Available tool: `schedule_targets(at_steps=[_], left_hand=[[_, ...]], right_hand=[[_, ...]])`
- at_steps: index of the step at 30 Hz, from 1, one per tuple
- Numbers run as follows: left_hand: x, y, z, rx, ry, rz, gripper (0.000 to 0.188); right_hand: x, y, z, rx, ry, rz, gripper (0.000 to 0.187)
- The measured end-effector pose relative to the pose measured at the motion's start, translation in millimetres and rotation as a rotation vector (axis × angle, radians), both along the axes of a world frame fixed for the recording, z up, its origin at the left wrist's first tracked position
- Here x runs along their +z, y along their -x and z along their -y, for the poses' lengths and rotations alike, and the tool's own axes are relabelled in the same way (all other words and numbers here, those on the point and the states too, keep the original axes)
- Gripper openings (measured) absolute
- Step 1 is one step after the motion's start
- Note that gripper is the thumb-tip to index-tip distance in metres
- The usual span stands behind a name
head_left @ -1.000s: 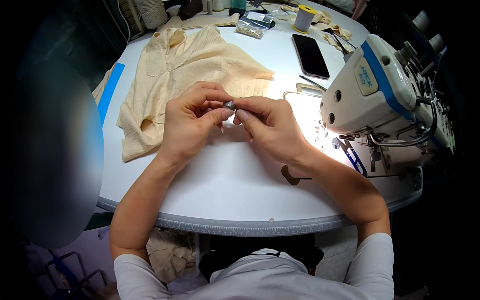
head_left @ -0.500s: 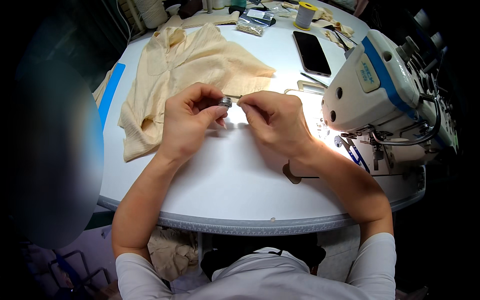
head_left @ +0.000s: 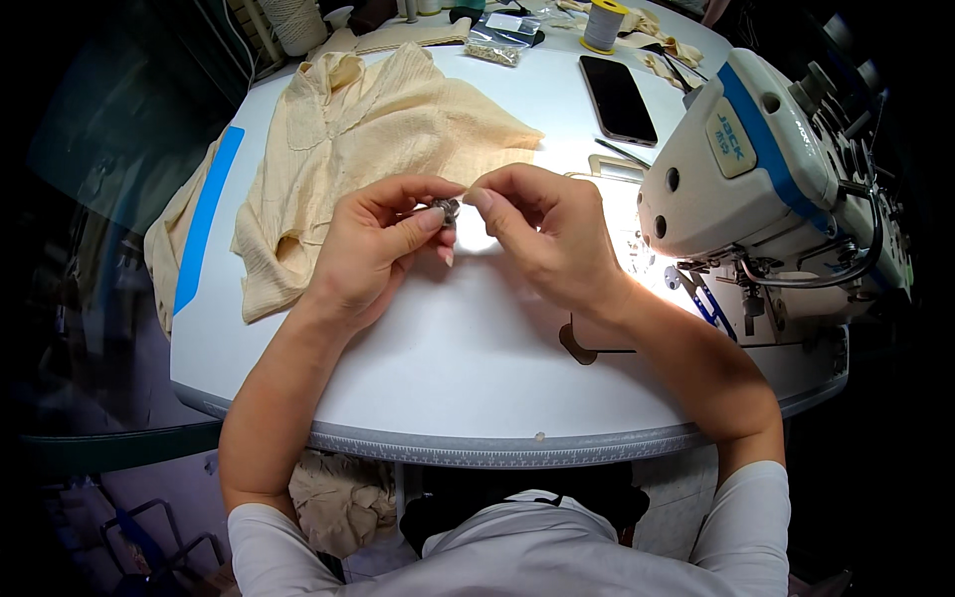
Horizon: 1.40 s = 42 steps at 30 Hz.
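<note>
Between the thumb and fingers of my left hand (head_left: 373,239) is a small shiny metal bobbin case (head_left: 447,212), held above the white table. My right hand (head_left: 552,224) is right beside it, thumb and forefinger pinched together near the top of the case. Whatever those fingertips hold is too small to make out. Behind both hands lies a crumpled cream garment (head_left: 388,124), spread over the left and middle of the table.
A white and blue sewing machine (head_left: 736,169) stands close to my right forearm, with blue thread snips (head_left: 711,303) beneath it. Farther back are a black phone (head_left: 618,99), a thread spool (head_left: 603,27) and a plastic bag (head_left: 499,40). A measuring tape (head_left: 477,450) edges the table.
The bobbin case has turned in my left fingers. My right fingertips have come slightly left, closer to it. A large blurred shape at the left has gone from view.
</note>
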<state>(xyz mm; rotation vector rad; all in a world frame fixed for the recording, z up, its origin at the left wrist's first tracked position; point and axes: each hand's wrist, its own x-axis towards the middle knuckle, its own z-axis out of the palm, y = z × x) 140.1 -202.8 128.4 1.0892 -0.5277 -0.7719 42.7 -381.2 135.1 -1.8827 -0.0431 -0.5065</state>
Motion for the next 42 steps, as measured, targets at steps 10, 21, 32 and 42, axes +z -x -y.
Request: schedule_targets(at_steps=[10, 21, 32, 42], left_hand=[[0.2, -1.6, -0.9, -0.098, 0.016, -0.093, 0.023], [0.6, -1.9, -0.5, -0.085, -0.011, -0.074, 0.022], [0.6, -4.6, -0.6, -0.025, -0.030, -0.043, 0.023], [0.6, -5.7, -1.3, -0.020, -0.039, -0.039, 0.024]], right_hand=[[0.0, 0.2, -1.6, 0.022, -0.079, 0.039, 0.017], [4.8, 3.6, -3.7, 0.059, -0.118, 0.079, 0.016], [7.6, 7.4, -5.0, 0.064, -0.131, 0.037, 0.017], [14.9, 10.2, -6.6, 0.101, -0.234, 0.059, 0.017]])
